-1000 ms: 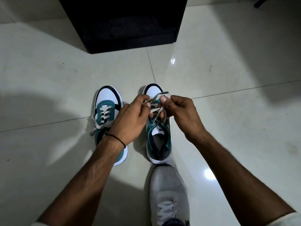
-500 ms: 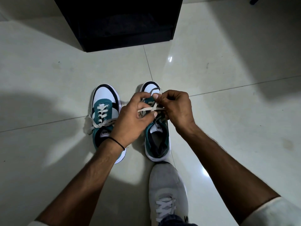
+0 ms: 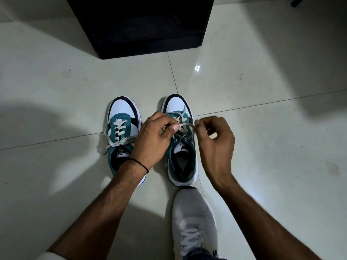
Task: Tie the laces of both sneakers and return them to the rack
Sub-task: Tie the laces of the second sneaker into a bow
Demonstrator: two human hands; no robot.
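Two teal, white and black sneakers stand side by side on the tiled floor, toes pointing away. The left sneaker [image 3: 121, 128] has its pale laces tied in a bow. Above the right sneaker [image 3: 181, 160], my left hand [image 3: 153, 139] pinches its laces [image 3: 183, 126] over the tongue. My right hand [image 3: 216, 145] sits just to the right of that shoe, fingers curled, pinching the end of a lace strand that runs over to the left hand. The dark rack [image 3: 142, 25] stands on the floor beyond the shoes.
My own grey sneaker [image 3: 193, 218] rests on the floor right behind the right teal sneaker's heel. Pale glossy floor tiles [image 3: 272, 109] spread all around. A dark object's tip [image 3: 298, 1] shows at the top right corner.
My right hand has drawn away to the right, off the shoe's tongue, pulling a lace strand sideways. My left hand stays over the laces. The view has shifted slightly.
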